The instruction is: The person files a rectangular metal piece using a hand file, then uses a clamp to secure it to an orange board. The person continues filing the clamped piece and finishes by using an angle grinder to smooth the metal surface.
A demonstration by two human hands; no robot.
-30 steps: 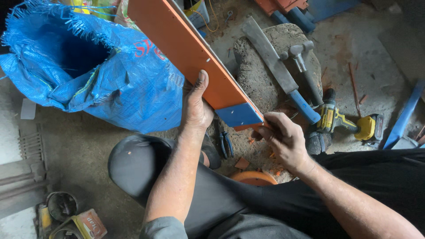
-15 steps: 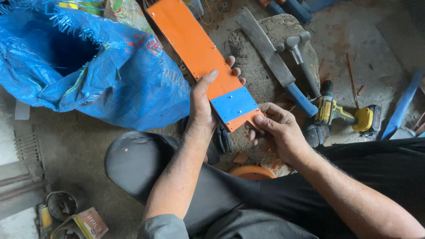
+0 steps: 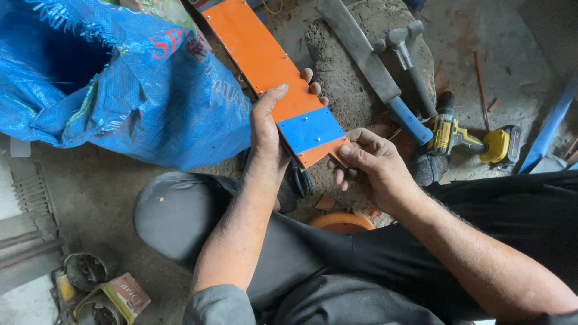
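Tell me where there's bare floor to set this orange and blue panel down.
Bare concrete lies below the blue woven sack, left of the bent knee. Another patch sits top right, beyond the yellow cordless drill. The flat stone is crowded with a long blade and hammer.

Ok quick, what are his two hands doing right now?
Left hand: closed around the side of the orange and blue panel, holding it.
Right hand: thumb and fingers pinching the panel's near end.
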